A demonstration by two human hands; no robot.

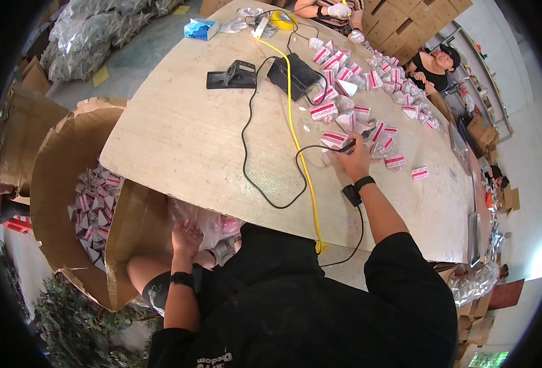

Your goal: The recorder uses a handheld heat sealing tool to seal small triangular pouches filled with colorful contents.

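My right hand [355, 158] is closed around a black corded pen-shaped tool [347, 146], its tip among small white packs with pink stripes. One such wedge-shaped pack [333, 138] lies right beside the tool. The black cord runs back across the table to a black box [293, 76]. Below the table's near left edge, my left hand [187, 238] hangs with its palm up and fingers loosely apart, holding nothing. Close to it is a clear pinkish plastic bag [206, 224]. Both wrists wear black bands.
A pile of striped packs [344, 64] spreads over the right of the wooden table [191, 129]. A yellow cable [295, 132] crosses it, and a black stand [231, 77] lies farther back. Left, a large cardboard bin [53, 184] holds many packs. Two people sit across the table.
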